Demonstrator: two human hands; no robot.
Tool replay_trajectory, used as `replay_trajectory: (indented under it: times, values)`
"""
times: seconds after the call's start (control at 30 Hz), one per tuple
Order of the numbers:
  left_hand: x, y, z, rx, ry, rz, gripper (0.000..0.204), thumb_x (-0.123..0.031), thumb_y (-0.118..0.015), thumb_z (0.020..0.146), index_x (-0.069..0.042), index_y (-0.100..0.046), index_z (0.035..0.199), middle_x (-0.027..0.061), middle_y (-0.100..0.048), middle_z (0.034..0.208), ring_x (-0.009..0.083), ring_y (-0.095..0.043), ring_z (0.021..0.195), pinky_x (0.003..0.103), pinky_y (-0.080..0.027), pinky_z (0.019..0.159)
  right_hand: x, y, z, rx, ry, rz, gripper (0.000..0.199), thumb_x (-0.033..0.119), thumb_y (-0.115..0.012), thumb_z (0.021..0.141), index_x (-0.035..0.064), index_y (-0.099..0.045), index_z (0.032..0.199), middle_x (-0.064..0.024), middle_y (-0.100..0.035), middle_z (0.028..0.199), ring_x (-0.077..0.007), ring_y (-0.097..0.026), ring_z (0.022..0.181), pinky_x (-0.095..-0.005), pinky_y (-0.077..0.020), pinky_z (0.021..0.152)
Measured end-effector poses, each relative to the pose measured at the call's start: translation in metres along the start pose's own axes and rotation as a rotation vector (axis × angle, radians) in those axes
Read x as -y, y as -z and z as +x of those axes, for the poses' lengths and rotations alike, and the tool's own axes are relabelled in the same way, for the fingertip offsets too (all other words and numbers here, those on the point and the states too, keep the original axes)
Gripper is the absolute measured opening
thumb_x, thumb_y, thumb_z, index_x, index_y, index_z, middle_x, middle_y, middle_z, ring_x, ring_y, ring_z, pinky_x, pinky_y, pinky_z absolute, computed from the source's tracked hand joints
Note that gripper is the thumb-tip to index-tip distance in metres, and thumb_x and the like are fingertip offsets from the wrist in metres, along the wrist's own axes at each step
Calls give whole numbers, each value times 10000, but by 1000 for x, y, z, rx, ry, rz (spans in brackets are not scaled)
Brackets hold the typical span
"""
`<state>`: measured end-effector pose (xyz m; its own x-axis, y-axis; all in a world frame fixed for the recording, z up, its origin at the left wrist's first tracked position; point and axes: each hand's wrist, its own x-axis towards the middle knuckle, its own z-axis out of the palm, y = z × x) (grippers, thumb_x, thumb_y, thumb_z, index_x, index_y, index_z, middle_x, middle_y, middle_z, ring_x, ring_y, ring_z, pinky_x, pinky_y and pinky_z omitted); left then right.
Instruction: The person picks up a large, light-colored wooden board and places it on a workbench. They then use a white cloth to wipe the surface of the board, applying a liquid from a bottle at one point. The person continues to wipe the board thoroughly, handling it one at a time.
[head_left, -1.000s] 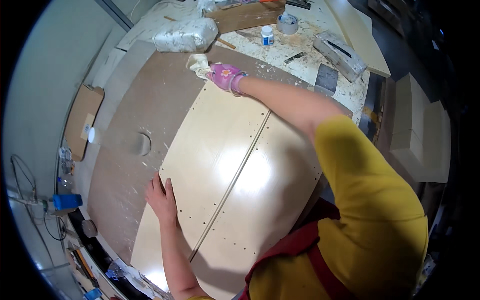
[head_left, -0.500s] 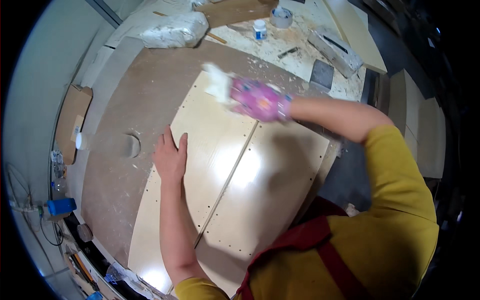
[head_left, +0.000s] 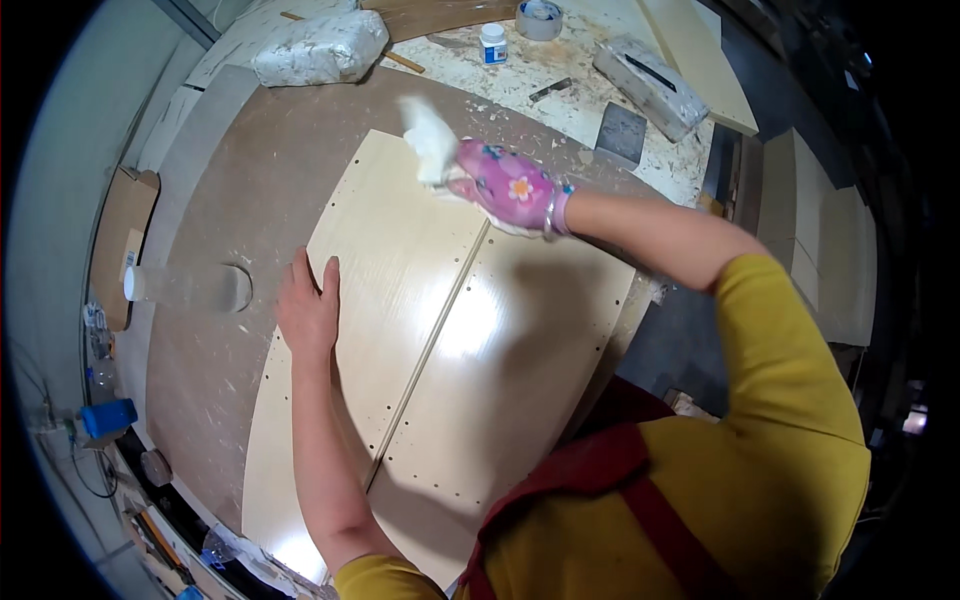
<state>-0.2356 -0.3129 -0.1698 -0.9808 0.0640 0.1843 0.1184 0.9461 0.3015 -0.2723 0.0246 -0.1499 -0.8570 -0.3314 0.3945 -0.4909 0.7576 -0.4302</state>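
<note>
**Gloved hand wipes pale panels while bare hand presses them flat**

A broad brown fibreboard worktop (head_left: 200,220), scuffed and speckled with white, fills most of the view. On it lie two glossy cream laminated panels (head_left: 520,360), long and drilled with rows of small holes along their edges; they sit side by side, touching along a straight seam that runs from the far middle toward the near left.

The person's yellow long sleeve (head_left: 790,400) and dark red apron straps (head_left: 640,500) take up the lower right.

At the far left of the bench sits a lumpy whitish plastic-wrapped bundle (head_left: 320,45), and at the far right a grey rectangular block with a slot (head_left: 650,85) lies on a dusty, paint-flecked surface. A flat grey scraper blade (head_left: 622,132) rests just below that block.

The left hand (head_left: 308,310) is bare, fingers spread apart and pressed flat on the left edge of the left panel, holding nothing. The right hand (head_left: 505,185) wears a pink flowered glove and is closed around a crumpled white cloth (head_left: 428,135), which touches the far end of the left panel near the seam.

A roll of grey tape (head_left: 540,18) and a small white jar with a blue lid (head_left: 492,42) stand at the far edge.
</note>
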Motion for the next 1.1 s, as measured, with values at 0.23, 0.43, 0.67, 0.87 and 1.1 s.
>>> replay_trajectory:
  times: [0.23,0.43,0.67,0.87,1.1]
  values:
    - [-4,5,0,4,36,19,560,-468,-513,937,-37,-522,1293,186,-598,1209,390,-578,1064,461,-457,898,-41,29,40,165,-563,62,530,383,-523,943,55,-481,1356,-194,-607,1247,-333,-597,1106,-368,-424,1024]
    - [-1,0,4,89,114,-88,542,-434,-482,952,-38,-511,1320,211,-571,1266,383,-562,1129,432,-439,964,67,-62,-48,130,383,-171,548,414,-572,906,156,-485,1381,-141,-523,1320,-335,-523,1169,-387,-453,946]
    - [116,73,-82,-152,65,-331,464,-336,-491,959,-80,-501,1347,198,-533,1326,356,-510,1219,395,-387,1036,189,-55,-59,618,461,25,494,382,-521,918,148,-522,1353,-146,-422,1469,-301,-383,1365,-501,-274,1119]
    - [297,160,-310,-26,489,356,523,-431,-470,968,-141,-447,1402,161,-450,1407,365,-395,1311,478,-334,1068,133,-39,-36,334,317,-308,615,397,-477,928,-16,-440,1383,-256,-448,1400,-384,-405,1321,-472,-265,1125]
    - [317,154,-343,-34,697,275,551,-549,-422,951,-254,-439,1416,94,-418,1447,342,-353,1344,631,-266,1050,411,-215,-120,648,934,255,540,318,-633,845,44,-525,1298,-204,-461,1389,-355,-440,1316,-549,-290,1115]
